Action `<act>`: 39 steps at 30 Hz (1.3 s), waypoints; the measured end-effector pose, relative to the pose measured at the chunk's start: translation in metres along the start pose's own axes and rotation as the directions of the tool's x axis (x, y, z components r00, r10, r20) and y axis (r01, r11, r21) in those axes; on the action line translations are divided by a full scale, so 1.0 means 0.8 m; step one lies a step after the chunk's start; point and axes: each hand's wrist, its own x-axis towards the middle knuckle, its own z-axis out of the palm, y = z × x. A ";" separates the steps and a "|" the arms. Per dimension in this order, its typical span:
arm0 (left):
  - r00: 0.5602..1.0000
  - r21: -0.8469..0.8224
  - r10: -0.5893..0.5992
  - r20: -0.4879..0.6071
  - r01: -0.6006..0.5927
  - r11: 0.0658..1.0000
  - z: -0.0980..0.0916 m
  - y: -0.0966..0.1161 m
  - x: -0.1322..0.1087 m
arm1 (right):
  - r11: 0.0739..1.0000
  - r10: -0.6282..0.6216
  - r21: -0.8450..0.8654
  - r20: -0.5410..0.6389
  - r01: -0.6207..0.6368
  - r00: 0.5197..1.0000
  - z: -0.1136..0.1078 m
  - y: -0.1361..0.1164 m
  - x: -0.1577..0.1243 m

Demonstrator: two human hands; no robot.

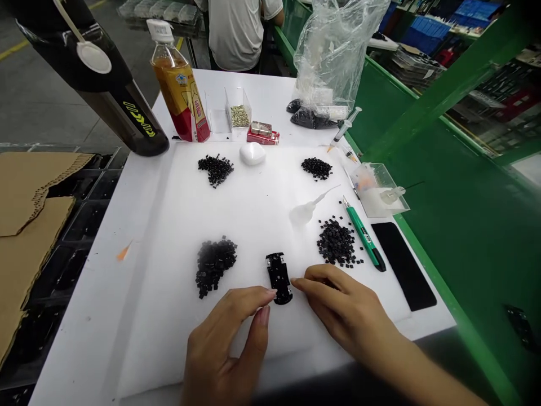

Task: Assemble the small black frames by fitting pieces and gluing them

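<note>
A small black plastic part (279, 278) with notched ends and small holes lies on the white work surface in front of me. My left hand (230, 341) is at its lower left, the index fingertip touching or nearly touching its edge. The left thumb is held a little apart below that finger. My right hand (342, 307) is at the part's right edge with its fingers drawn together; whatever they hold, if anything, is hidden. Black square pads form one pile (214, 265) to the left and another pile (337, 242) to the right.
Smaller black bits lie in piles farther back, left (215, 170) and right (316, 168). A green pen-like tool (364, 237), a black phone-like slab (403, 265) and a white dropper (303, 213) lie on the right. Bottles (180, 90) stand back left; a plastic bag (333, 62) stands behind.
</note>
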 end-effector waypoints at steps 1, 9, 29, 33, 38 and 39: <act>1.000 -0.004 0.001 -0.002 -0.001 1.000 0.000 0.000 -0.001 | 0.999 0.036 0.004 -0.046 -0.036 0.998 0.000 -0.001 -0.002; 1.000 -0.034 0.002 -0.009 -0.003 0.999 0.004 0.001 0.002 | 0.980 0.199 0.019 -0.027 -0.199 0.980 -0.008 -0.014 0.003; 0.969 0.116 0.227 -0.095 -0.216 0.970 0.023 -0.006 -0.002 | 0.990 -0.047 -0.117 0.251 0.078 0.967 -0.014 -0.006 0.002; 0.972 0.161 0.225 -0.068 -0.211 0.964 0.026 -0.010 -0.005 | 0.978 -0.123 -0.133 0.263 0.162 0.957 -0.008 0.000 -0.002; 0.983 0.202 0.179 -0.031 -0.170 0.965 0.029 -0.010 -0.006 | 0.939 -0.192 -0.229 0.274 0.258 0.942 -0.006 0.000 -0.002; 0.985 0.208 0.172 -0.028 -0.163 0.964 0.029 -0.010 -0.005 | 0.930 -0.202 -0.248 0.269 0.270 0.942 -0.006 -0.001 -0.001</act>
